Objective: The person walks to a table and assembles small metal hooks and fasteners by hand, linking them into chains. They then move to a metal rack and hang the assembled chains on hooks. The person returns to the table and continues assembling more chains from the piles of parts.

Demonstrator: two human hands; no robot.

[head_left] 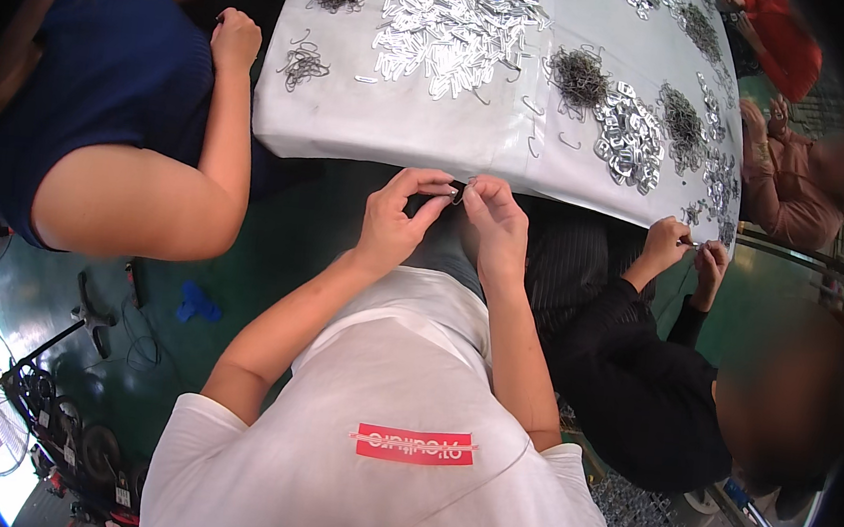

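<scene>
Both hands, left hand (397, 223) and right hand (491, 221), have their grip pinched together on a small metal piece (456, 195) at the table (394, 126) edge, shiny pile (458, 26) at twelve o'clock.

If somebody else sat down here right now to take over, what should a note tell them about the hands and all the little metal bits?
Left hand: fingers pinched on a small metal piece, just off the table edge.
Right hand: fingertips pinched on the same piece from the other side.
On the white-covered table: a big heap of shiny flat metal pieces, dark bundles of wire hooks, and a few loose hooks.
Done: cannot tell how many are finished; a smaller shiny pile lies to the right.
Left: the big heap looks untouched.
Other people's hands work at both sides.
</scene>
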